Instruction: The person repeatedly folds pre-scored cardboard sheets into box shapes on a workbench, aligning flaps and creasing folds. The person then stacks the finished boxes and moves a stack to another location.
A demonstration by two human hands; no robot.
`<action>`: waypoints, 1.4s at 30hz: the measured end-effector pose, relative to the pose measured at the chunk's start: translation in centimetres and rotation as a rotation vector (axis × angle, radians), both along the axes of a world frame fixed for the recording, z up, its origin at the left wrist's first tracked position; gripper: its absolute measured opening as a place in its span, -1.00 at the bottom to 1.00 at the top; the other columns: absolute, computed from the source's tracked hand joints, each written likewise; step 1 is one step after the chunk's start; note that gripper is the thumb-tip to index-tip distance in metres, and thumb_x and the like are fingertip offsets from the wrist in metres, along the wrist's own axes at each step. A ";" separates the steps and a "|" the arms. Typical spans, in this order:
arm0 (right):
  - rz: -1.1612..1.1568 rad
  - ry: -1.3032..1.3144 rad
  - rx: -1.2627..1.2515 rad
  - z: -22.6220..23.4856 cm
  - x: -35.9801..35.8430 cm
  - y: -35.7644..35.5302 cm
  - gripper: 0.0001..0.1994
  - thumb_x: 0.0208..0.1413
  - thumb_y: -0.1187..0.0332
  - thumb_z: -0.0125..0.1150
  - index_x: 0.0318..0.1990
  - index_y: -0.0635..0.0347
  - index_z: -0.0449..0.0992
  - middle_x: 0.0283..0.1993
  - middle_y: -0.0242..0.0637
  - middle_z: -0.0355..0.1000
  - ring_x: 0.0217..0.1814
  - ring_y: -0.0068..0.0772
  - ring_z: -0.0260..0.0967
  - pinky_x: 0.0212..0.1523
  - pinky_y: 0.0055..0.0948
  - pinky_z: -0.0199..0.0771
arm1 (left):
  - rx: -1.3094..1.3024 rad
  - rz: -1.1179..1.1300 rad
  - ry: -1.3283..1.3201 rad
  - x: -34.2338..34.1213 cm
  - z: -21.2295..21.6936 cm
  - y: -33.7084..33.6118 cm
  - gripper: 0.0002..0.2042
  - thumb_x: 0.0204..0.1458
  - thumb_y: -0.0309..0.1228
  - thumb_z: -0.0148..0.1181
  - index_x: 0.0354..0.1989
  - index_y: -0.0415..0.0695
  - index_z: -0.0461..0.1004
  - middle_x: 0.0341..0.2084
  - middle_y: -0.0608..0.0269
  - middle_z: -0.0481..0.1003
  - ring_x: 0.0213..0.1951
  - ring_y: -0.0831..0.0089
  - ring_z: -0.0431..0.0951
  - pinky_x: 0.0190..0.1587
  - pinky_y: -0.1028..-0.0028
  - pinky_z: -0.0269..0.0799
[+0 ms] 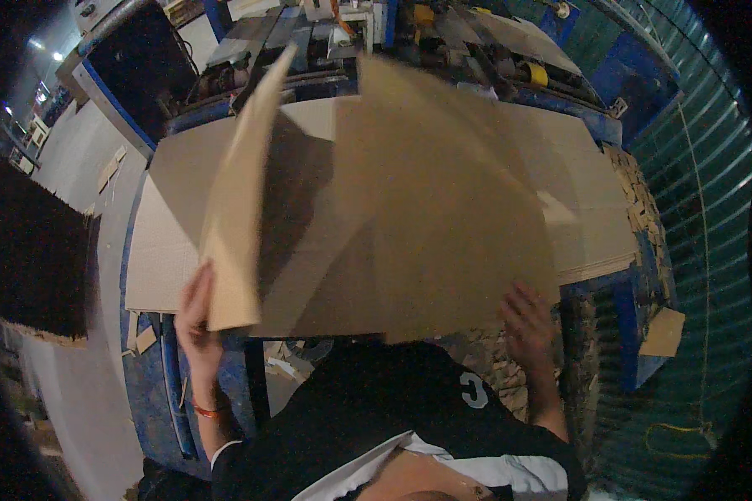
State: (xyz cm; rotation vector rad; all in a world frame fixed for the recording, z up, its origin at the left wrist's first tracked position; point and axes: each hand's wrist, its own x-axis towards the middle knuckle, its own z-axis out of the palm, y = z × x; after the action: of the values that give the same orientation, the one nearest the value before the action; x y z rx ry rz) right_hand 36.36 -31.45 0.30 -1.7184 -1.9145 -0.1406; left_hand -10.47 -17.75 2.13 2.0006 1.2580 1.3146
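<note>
A large brown cardboard sheet (464, 225) with a raised panel (238, 209) at its left is in front of me, over other cardboard. My left hand (199, 321) is at the raised panel's lower left edge, its fingers closed against the board; the thumb is hard to make out. At the sheet's near right corner is my right hand (528, 330), slightly blurred. Its fingers are apart and stretched over the board's edge. The right part of the sheet is tilted up and smeared by motion along its far edge.
Flat cardboard sheets (597, 196) lie stacked beneath on a blue machine bed. Rollers and blue machine frames (635, 92) stand beyond. Cardboard scraps (639, 200) line the right edge, with more below. A green corrugated wall (710, 250) is at right, a dark stack (38, 259) at left.
</note>
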 end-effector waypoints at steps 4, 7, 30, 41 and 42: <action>0.213 -0.261 -0.066 -0.2 -0.6 2.2 -0.67 -0.20 0.49 0.23 -0.17 -0.02 0.52 0.03 -0.32 0.38 0.07 -0.17 0.30 0.02 -0.15 0.30 | 0.023 -0.120 0.746 2.9 0.3 -0.3 -0.53 -0.22 -0.60 0.08 -0.03 0.02 0.45 0.05 0.09 0.32 0.12 0.12 0.27 0.20 0.19 0.08; 0.257 -0.213 -0.090 0.1 -0.5 2.9 -0.64 -0.21 0.46 0.26 -0.15 -0.05 0.52 0.03 -0.34 0.38 0.07 -0.19 0.29 0.03 -0.19 0.30 | 0.082 -0.229 0.945 3.1 0.3 0.1 -0.53 -0.21 -0.48 0.12 0.01 0.02 0.42 0.11 0.12 0.26 0.13 0.08 0.24 0.19 0.19 0.12; -0.533 0.449 -0.229 -4.0 17.1 17.3 -0.57 0.12 0.05 -0.10 -0.09 0.23 0.47 -0.04 -0.06 0.39 0.02 -0.02 0.31 0.07 -0.22 0.23 | -0.268 0.208 0.717 -2.1 -5.5 15.5 -0.41 0.16 -0.07 -0.24 0.28 -0.13 -0.08 0.29 0.13 -0.08 0.33 0.20 -0.23 0.25 0.02 -0.48; -0.625 0.076 -0.274 -1.1 13.5 17.3 -0.63 0.11 0.17 -0.01 -0.08 0.28 0.43 -0.13 0.02 0.38 -0.11 -0.04 0.35 -0.08 -0.27 0.32 | -0.324 0.199 0.691 -0.5 -4.5 17.0 -0.38 0.14 -0.06 -0.24 0.27 -0.22 -0.10 0.27 0.01 -0.07 0.32 0.15 -0.18 0.27 0.08 -0.37; -0.568 0.123 -0.244 -0.3 13.2 16.7 -0.61 0.11 0.16 -0.01 -0.04 0.28 0.41 -0.08 0.02 0.36 -0.06 -0.04 0.34 -0.05 -0.28 0.31 | -0.350 0.180 0.669 -0.6 -3.5 16.8 -0.38 0.14 -0.06 -0.22 0.27 -0.22 -0.10 0.27 0.00 -0.07 0.31 0.14 -0.18 0.27 0.10 -0.35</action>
State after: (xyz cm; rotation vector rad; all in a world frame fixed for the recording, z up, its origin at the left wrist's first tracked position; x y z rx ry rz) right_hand 49.51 -14.74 -0.03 -2.3407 -1.3548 -0.0087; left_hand -11.05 -0.96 -1.36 2.1631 1.8423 0.4213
